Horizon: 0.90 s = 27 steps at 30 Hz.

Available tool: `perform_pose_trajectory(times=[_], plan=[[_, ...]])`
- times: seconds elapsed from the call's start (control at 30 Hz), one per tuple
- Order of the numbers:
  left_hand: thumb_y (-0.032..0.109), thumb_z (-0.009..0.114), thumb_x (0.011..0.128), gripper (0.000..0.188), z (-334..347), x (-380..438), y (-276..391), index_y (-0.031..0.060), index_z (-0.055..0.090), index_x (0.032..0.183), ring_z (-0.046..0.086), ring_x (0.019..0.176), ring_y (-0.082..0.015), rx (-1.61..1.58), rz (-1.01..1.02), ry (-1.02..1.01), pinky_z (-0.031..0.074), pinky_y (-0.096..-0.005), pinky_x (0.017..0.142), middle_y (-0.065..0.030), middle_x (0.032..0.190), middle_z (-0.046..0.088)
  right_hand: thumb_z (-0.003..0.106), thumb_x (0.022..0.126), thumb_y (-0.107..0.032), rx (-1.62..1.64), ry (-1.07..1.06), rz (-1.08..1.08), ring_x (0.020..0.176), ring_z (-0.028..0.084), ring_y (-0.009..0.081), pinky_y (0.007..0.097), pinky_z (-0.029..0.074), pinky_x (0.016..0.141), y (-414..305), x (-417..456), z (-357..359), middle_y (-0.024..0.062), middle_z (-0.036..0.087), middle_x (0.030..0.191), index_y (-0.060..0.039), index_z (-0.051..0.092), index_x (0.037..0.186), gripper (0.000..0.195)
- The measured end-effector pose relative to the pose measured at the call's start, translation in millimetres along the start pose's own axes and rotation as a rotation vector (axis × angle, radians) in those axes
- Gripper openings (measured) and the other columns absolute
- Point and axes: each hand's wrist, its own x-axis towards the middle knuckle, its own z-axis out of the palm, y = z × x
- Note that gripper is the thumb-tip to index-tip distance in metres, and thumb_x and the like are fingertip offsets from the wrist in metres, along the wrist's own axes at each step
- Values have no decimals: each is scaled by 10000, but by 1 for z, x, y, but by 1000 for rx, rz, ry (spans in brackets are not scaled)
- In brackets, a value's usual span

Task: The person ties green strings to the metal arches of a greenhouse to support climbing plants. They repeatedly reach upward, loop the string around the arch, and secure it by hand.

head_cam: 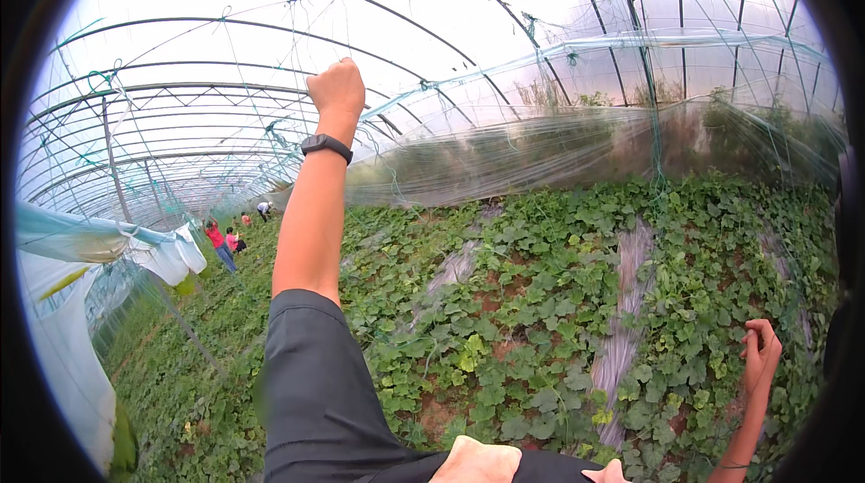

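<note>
My left hand (338, 87), a black wristband (327, 144) below it, is raised high in a fist under the greenhouse roof. A thin string (347, 27) hangs from an overhead wire and runs down to the top of this fist, which appears closed around it. Low at the right, my right hand (762, 348) hovers over the leafy vines with its fingers curled; whether anything thin lies in them is too small to tell. Broad-leaved vine plants (540, 321) cover the ground before me.
Curved metal roof hoops (223, 20) arch overhead, with tied cords among them. Clear plastic sheeting (486, 158) sags along the right side. More sheeting (162, 250) hangs at left by a slanted pole (189, 327). Plastic mulch strips (625, 321) run between plants. Several people (219, 243) are farther off.
</note>
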Motion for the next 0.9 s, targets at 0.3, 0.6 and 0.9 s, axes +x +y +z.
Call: perform_pose_trajectory(times=[0.3, 0.6, 0.9], plan=[[199, 607, 959, 240, 9, -132, -12, 74, 558, 1158, 697, 755, -282, -44, 27, 64, 517, -418, 676, -102, 883, 664, 521, 1017, -32, 43, -65, -34, 594, 502, 56, 229, 412, 533, 12, 18, 16, 6, 579, 758, -2, 645, 1026, 128], [248, 695, 924, 259, -91, -177, -3, 53, 599, 1065, 670, 841, -318, -178, 193, -35, 529, -426, 730, -119, 921, 657, 524, 993, -13, 103, -273, -45, 625, 545, 70, 256, 459, 549, -19, 36, 67, 28, 609, 753, 4, 643, 1010, 121], [330, 709, 922, 601, -175, -174, -1, -63, 538, 1344, 655, 965, -337, -319, 145, -171, 529, -411, 813, -163, 1008, 678, 543, 1026, -89, 235, -468, -350, 641, 604, 81, 254, 491, 571, -148, 110, 174, 37, 660, 749, -30, 673, 1064, 147]])
